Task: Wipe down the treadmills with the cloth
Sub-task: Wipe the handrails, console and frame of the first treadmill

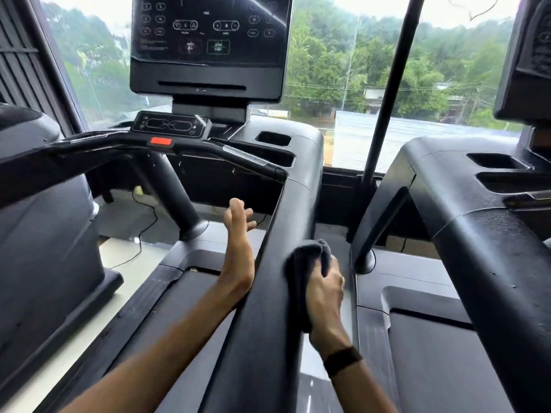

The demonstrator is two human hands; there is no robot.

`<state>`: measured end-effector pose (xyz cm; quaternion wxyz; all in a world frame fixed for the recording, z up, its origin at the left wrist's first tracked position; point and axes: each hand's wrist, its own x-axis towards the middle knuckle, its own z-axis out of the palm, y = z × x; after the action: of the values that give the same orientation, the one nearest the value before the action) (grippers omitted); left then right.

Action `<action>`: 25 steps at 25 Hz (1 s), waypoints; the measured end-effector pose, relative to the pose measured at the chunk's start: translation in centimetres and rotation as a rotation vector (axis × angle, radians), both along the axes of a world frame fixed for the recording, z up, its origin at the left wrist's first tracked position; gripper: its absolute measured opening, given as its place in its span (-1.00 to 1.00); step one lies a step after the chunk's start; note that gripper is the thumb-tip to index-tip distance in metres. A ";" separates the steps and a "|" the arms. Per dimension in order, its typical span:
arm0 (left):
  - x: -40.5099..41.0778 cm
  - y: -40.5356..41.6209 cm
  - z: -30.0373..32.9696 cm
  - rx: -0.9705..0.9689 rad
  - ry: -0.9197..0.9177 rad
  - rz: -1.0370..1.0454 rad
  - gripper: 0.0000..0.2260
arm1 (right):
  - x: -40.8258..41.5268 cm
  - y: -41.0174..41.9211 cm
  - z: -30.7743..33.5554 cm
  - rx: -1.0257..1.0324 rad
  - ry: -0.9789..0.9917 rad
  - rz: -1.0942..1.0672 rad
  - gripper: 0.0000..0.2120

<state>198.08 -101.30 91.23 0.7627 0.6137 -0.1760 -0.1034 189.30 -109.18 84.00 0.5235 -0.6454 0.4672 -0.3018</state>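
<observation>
Wiping the right handrail (268, 263) of the middle treadmill (190, 281), the right hand (325, 290) clenches the dark cloth (304, 263) against the rail's outer face; the left hand (238, 234) hangs slack-fingered, holding nothing; long strokes with firm, even pressure should serve best; the rail's underside and the neighbouring treadmill's (477, 234) far side are out of view.

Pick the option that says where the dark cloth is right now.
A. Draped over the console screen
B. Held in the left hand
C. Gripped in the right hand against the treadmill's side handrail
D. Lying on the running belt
C: the right hand grips the dark cloth against the outer side of the handrail, while the left hand is open and holds nothing.
</observation>
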 end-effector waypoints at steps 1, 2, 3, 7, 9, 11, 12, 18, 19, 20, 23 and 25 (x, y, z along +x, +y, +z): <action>0.0 -0.1 0.1 0.001 0.007 -0.011 -0.48 | -0.8 2.0 1.4 -0.170 -0.005 0.055 -0.65; -0.1 -0.1 0.2 -0.005 0.021 -0.011 -0.46 | 0.1 2.4 3.8 -0.393 0.048 0.132 -0.67; -0.3 0.0 0.1 -0.028 0.035 -0.015 -0.43 | 1.1 2.2 5.6 -0.546 0.116 0.205 -0.69; -0.9 0.5 0.5 -0.001 -0.056 0.027 -0.51 | 7.1 -5.2 6.8 -0.519 0.089 0.222 -0.67; -1.1 0.8 0.7 0.022 -0.067 0.026 -0.54 | 7.8 -8.0 4.9 -0.301 0.000 0.140 -0.64; -1.7 1.8 0.2 0.016 -0.041 -0.001 -0.56 | 6.0 -7.2 2.6 -0.080 -0.116 0.075 -0.62; -2.0 2.4 -0.2 0.008 -0.027 -0.020 -0.50 | 3.8 -5.3 1.5 -0.019 -0.146 0.046 -0.62; -2.3 3.3 -0.4 -0.018 0.036 -0.043 -0.30 | -3.2 6.3 4.8 -0.648 0.099 0.242 -0.68; -2.5 3.3 -0.3 -0.041 0.043 -0.027 -0.29 | -1.7 5.4 5.8 -0.727 0.143 0.277 -0.68; -3.0 3.4 0.0 -0.054 0.025 0.003 -0.29 | 0.3 3.8 6.9 -0.750 0.147 0.298 -0.69; -4.9 5.2 0.5 0.019 -0.082 0.069 -0.32 | 4.9 -2.4 7.3 -0.572 0.155 0.272 -0.65; -6.2 7.2 0.4 0.062 -0.112 0.054 -0.34 | 4.8 -3.7 6.2 -0.361 0.084 0.175 -0.61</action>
<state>191.88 -94.10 91.59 0.7349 0.6462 -0.1986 -0.0539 194.08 -112.90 90.20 0.4036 -0.7790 0.3689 -0.3070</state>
